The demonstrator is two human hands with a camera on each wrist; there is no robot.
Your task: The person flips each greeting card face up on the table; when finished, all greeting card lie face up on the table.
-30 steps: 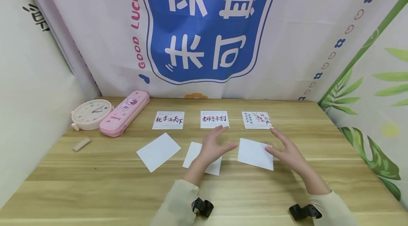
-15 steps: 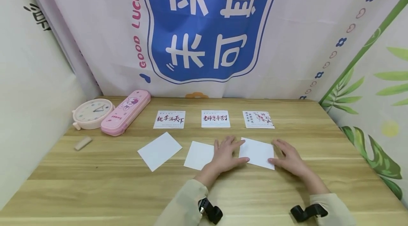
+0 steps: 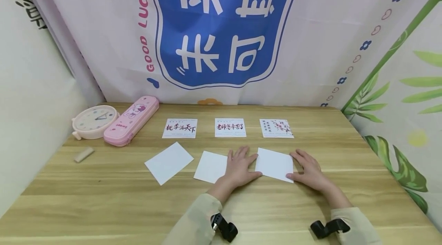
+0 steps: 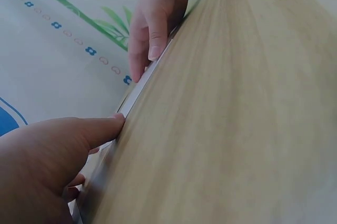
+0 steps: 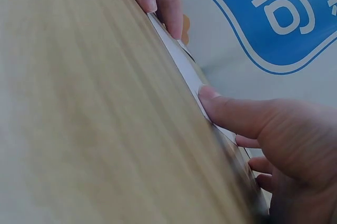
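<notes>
A blank white card lies flat on the wooden table, slightly turned, between the two hands. My left hand rests at its left edge, thumb and index fingertips right at the edge, the other fingers spread over part of a second blank card. At the right edge of the first card is my right hand, its thumb touching near the lower corner and its index finger near the upper one. In the right wrist view the right thumb presses on the white card.
A third blank card lies tilted at the left. Behind stand out three printed cards in a row: left, middle and right. Further left are a pink pencil case, a round clock and a small beige block.
Both hands have come down from above the cards to the table. The left hand has shifted right to the card's left edge, and the right hand has settled at its right edge.
</notes>
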